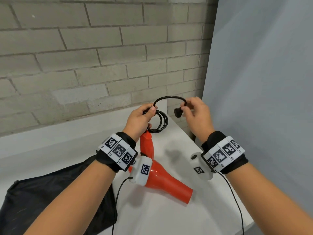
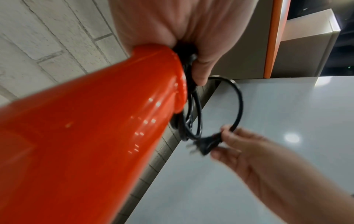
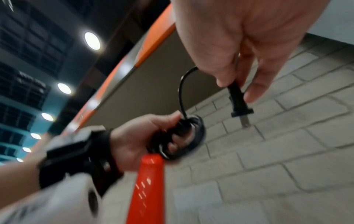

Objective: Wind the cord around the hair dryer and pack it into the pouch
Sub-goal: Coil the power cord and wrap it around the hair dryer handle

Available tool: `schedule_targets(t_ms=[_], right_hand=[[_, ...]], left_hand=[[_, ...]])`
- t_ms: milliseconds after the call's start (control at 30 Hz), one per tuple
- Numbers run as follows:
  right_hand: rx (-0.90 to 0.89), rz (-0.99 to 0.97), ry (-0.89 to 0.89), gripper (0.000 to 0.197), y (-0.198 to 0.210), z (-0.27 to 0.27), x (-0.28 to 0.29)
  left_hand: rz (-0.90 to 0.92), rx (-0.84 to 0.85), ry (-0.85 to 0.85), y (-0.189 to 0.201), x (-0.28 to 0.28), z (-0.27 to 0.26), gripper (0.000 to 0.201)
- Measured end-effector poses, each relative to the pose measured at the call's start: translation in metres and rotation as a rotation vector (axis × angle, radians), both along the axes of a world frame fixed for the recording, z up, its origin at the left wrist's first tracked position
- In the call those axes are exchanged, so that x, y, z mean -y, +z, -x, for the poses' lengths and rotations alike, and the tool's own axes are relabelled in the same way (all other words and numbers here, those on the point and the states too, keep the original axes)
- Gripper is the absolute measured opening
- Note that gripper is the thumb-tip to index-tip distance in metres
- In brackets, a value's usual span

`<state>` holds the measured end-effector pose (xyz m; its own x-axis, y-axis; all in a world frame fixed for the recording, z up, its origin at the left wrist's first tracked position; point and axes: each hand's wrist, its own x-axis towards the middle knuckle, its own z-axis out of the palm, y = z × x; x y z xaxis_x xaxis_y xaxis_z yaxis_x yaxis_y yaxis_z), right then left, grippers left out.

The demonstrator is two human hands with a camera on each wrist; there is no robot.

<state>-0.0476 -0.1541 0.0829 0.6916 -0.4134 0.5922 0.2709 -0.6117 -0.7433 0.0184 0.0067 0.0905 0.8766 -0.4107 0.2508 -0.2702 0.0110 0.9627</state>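
Observation:
A glossy red hair dryer (image 1: 162, 177) hangs over the white table, nozzle toward me, handle (image 1: 147, 141) pointing up and away. My left hand (image 1: 144, 116) grips the end of the handle together with several loops of black cord (image 1: 162, 122). In the left wrist view the handle (image 2: 95, 136) fills the frame, with the coil (image 2: 193, 118) at its end. My right hand (image 1: 194, 109) pinches the cord just behind the plug (image 1: 177, 112). A free arc of cord (image 1: 169, 98) spans both hands. The plug (image 3: 240, 106) points its prongs down. The black pouch (image 1: 50, 197) lies flat at lower left.
The white table (image 1: 169, 217) ends at a grey brick wall (image 1: 84, 56) behind and a pale blue panel (image 1: 262, 82) to the right. Its right edge runs close under my right forearm. Thin sensor cables (image 1: 118, 192) hang from both wrist units.

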Motion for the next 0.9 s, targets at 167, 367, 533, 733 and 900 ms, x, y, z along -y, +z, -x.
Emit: schedule_targets(t_ms=[167, 367, 533, 733, 900], right_hand=[[0.126, -0.127, 0.25, 0.029, 0.017, 0.008, -0.025], [0.129, -0.048, 0.276, 0.021, 0.001, 0.008, -0.03], [0.21, -0.042, 0.266, 0.013, -0.006, 0.01, -0.026], [0.129, 0.064, 0.227, 0.01, -0.014, 0.005, -0.027], [-0.088, 0.224, 0.052, 0.031, -0.02, -0.002, -0.037]], left_hand=[[-0.027, 0.065, 0.015, -0.001, 0.003, -0.001, 0.017], [-0.02, 0.043, 0.015, -0.001, 0.001, -0.008, 0.016], [-0.015, 0.05, 0.013, -0.001, 0.006, -0.006, 0.016], [-0.017, 0.013, -0.034, -0.002, 0.01, -0.009, 0.017], [-0.028, -0.016, -0.138, -0.002, 0.013, -0.002, 0.019]])
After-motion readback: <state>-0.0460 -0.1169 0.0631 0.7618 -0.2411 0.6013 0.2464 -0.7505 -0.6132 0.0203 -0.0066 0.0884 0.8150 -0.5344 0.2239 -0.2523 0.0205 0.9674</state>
